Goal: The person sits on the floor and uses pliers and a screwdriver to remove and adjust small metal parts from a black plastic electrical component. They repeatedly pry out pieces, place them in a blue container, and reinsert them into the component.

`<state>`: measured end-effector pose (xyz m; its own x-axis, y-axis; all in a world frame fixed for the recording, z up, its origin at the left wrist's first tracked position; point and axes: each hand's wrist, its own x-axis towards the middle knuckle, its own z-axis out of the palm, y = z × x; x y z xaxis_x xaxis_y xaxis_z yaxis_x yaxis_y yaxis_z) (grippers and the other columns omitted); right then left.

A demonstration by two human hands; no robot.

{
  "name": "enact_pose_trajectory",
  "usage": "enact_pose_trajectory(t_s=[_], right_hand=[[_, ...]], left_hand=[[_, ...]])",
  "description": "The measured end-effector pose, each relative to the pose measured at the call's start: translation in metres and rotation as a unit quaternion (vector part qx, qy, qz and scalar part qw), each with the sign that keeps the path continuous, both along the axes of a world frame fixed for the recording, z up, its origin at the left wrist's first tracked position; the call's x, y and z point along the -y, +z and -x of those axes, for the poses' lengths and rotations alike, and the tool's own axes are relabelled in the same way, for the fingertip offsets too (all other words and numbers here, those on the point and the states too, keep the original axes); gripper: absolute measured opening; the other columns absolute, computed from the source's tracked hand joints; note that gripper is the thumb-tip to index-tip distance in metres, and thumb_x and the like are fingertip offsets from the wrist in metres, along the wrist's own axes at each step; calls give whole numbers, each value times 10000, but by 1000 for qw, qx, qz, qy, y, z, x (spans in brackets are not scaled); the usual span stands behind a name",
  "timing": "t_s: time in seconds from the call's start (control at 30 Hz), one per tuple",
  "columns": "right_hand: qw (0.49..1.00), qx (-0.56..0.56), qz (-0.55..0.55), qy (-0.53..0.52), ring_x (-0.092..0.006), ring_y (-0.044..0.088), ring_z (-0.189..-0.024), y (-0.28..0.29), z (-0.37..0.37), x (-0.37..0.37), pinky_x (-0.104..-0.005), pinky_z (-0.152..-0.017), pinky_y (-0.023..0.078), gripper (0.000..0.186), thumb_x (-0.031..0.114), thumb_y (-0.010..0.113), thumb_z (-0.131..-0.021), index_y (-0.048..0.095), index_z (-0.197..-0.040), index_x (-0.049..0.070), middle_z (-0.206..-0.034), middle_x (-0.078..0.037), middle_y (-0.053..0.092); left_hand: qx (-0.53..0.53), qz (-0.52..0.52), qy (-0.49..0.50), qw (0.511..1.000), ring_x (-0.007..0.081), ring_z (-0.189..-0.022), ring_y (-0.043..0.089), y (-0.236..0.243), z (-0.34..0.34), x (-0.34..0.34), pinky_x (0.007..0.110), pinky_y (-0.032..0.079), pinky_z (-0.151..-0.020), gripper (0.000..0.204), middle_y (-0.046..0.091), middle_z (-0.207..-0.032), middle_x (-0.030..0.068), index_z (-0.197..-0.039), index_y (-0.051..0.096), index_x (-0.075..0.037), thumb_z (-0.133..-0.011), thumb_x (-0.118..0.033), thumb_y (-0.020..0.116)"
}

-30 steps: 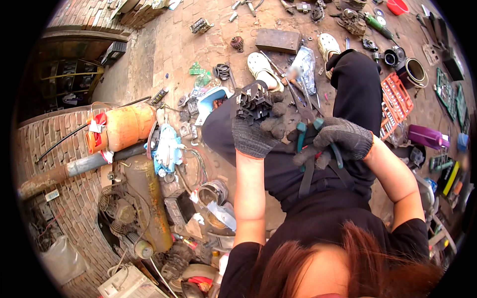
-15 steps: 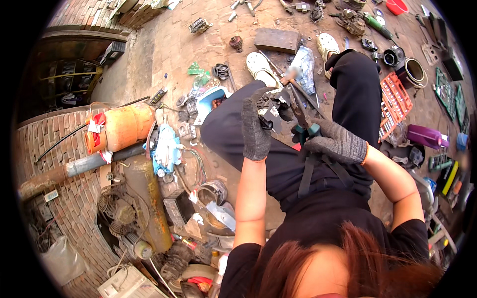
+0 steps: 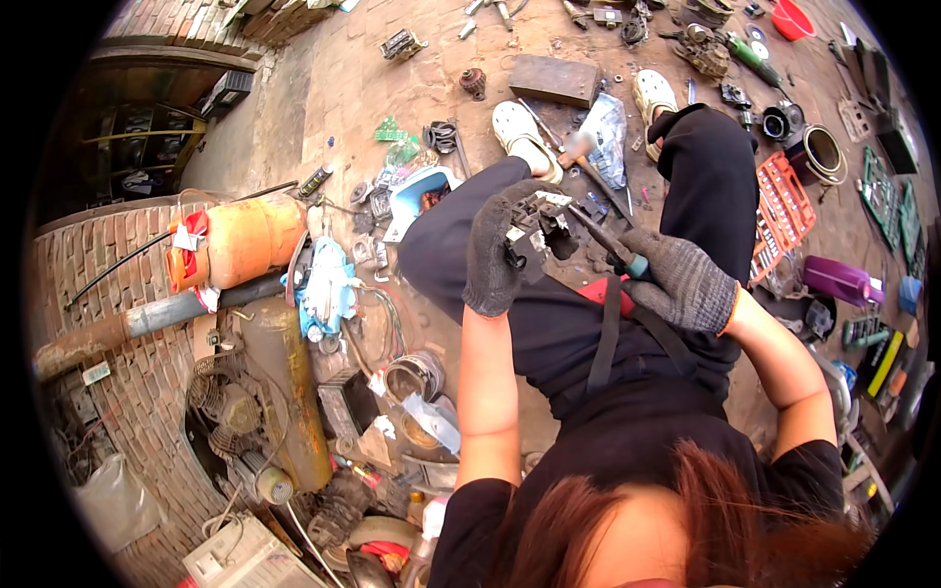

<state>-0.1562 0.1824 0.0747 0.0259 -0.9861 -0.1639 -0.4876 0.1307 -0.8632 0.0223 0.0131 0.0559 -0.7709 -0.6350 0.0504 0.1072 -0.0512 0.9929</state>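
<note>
My left hand (image 3: 493,257), in a dark grey knitted glove, is closed round a small black and silver mechanical part (image 3: 537,230) above my lap. My right hand (image 3: 688,280), gloved alike, grips pliers (image 3: 605,235) by their green handles. The pliers are seen nearly edge-on, and their dark jaws reach left to the upper side of the part. Whether the tips touch it I cannot tell. A hammer (image 3: 600,186) lies on the ground beyond, between my feet.
A rectangular metal block (image 3: 554,79) lies past my shoes, near a clear plastic bag (image 3: 606,137). To the left are a white-and-blue basin (image 3: 417,201) and an orange gas cylinder (image 3: 250,240). An orange socket case (image 3: 782,211) and a purple container (image 3: 841,279) are at right.
My left hand has turned, bringing more of the part into view. My right hand has moved slightly right and rotated the pliers from a flat view to nearly edge-on.
</note>
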Motion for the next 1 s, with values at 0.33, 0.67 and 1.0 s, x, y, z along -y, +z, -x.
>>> enact_pose_trajectory(t_s=[0.33,0.67,1.0], right_hand=[[950,309,-49,20,-203,509,-826,-33,-12,-10,-334,-770,438,456,235,678,-823,462,-1171,34,-910,-76,509],[981,-114,21,-154,-425,588,-720,-35,-11,16,-473,-609,466,407,156,631,-737,464,-1073,-2,-717,-214,568],[972,-10,24,-233,-306,616,-736,-15,-27,18,-417,-643,491,384,162,651,-725,485,-1044,27,-844,-140,595]], left_hand=[[-53,-285,-10,957,177,-950,625,-16,5,-9,312,502,-860,413,641,-1082,118,-1178,553,37,-969,-290,411],[38,-218,159,962,182,-721,627,-30,20,-18,328,539,-507,497,644,-917,106,-1167,576,-20,-969,-432,382],[-247,-407,159,865,183,-715,531,-39,10,59,337,440,-532,521,609,-961,101,-1097,584,-113,-890,-575,459]])
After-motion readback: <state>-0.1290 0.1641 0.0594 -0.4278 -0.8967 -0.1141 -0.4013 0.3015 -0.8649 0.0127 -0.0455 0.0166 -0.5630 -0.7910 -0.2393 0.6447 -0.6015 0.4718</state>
